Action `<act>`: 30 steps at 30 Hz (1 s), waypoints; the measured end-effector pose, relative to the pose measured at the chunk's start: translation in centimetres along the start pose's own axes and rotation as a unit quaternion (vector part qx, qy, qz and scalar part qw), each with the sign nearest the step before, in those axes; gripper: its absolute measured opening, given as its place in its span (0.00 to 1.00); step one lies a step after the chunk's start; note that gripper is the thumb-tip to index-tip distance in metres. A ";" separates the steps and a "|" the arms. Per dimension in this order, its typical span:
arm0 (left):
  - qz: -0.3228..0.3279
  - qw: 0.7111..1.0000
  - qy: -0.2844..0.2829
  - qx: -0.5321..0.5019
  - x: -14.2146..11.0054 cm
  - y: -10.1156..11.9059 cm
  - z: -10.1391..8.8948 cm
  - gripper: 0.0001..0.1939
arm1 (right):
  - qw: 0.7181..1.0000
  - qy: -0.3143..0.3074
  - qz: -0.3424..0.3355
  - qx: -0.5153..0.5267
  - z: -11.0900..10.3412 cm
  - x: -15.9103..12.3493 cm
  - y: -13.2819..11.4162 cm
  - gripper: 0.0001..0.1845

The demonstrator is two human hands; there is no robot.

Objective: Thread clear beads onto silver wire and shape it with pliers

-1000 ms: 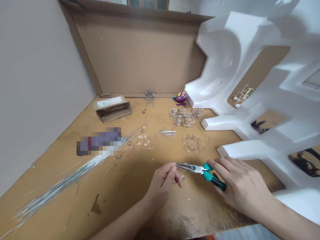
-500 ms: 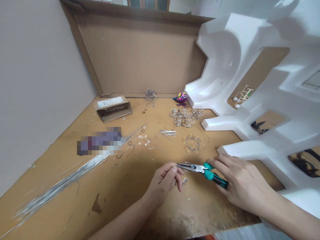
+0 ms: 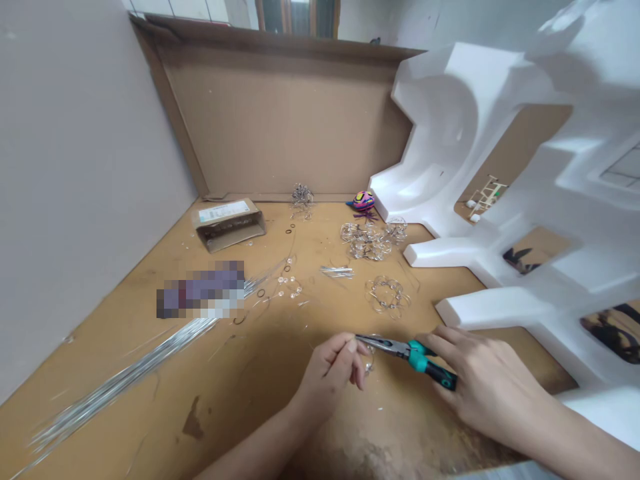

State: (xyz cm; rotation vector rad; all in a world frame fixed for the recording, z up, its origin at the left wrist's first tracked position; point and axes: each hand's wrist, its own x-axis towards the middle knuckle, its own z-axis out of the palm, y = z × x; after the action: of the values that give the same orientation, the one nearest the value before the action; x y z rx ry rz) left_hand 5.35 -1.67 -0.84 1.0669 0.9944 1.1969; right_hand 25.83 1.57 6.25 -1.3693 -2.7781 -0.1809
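My right hand (image 3: 485,373) is closed round the teal-and-black handles of needle-nose pliers (image 3: 395,347). Their jaws point left, and the tips meet the fingertips of my left hand (image 3: 333,370). Thumb and index finger of that hand are pinched on a thin wire piece with clear beads (image 3: 369,367), most of it hidden behind the fingers. Beyond the pliers lies a beaded wire ring (image 3: 388,295) on the table. Short cut wires (image 3: 337,272) and loose clear beads (image 3: 290,287) are spread farther left.
A long bundle of silver wires (image 3: 130,373) lies at left beside a pixelated purple object (image 3: 200,290). Behind are a small open cardboard box (image 3: 230,223), heaped wire pieces (image 3: 367,240) and a colourful ball-like object (image 3: 363,201). White foam (image 3: 470,307) borders the right; cardboard (image 3: 290,120) stands behind.
The view has tilted slightly, so everything sits a little lower. Both hands keep their holds, with the plier tips still at my left fingertips; the pliers have turned slightly.
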 end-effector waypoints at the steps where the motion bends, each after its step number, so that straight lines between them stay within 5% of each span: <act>1: 0.001 1.000 0.009 0.003 0.1 -0.1 -0.1 0.14 | 1.000 -0.003 0.007 0.006 0.0 0.0 0.0 0.12; 8: -0.003 0.985 0.141 -0.096 1.5 0.8 -2.7 0.10 | 0.993 -0.009 0.046 0.113 1.8 -0.8 0.4 0.18; 15: -0.016 0.957 0.035 -0.287 2.0 1.4 -3.4 0.10 | 0.992 0.081 0.019 0.094 7.5 0.5 -1.9 0.19; 22: -0.042 0.921 -0.018 -0.387 1.7 1.3 -3.1 0.10 | 0.982 0.100 -0.003 0.161 8.5 1.8 -2.7 0.22; 25: -0.041 0.924 -0.033 -0.378 1.5 1.5 -2.9 0.11 | 0.949 0.105 -0.006 0.296 7.3 2.3 -3.0 0.18; 30: -0.031 0.942 -0.049 -0.330 1.4 1.1 -2.6 0.11 | 0.821 0.026 0.049 0.569 4.8 4.2 -4.2 0.18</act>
State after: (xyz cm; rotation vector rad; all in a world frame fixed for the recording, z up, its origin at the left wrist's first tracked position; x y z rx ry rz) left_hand 2.73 0.06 -0.39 0.5470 0.4789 1.2802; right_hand 20.04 2.88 1.50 -1.0465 -1.9865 1.1999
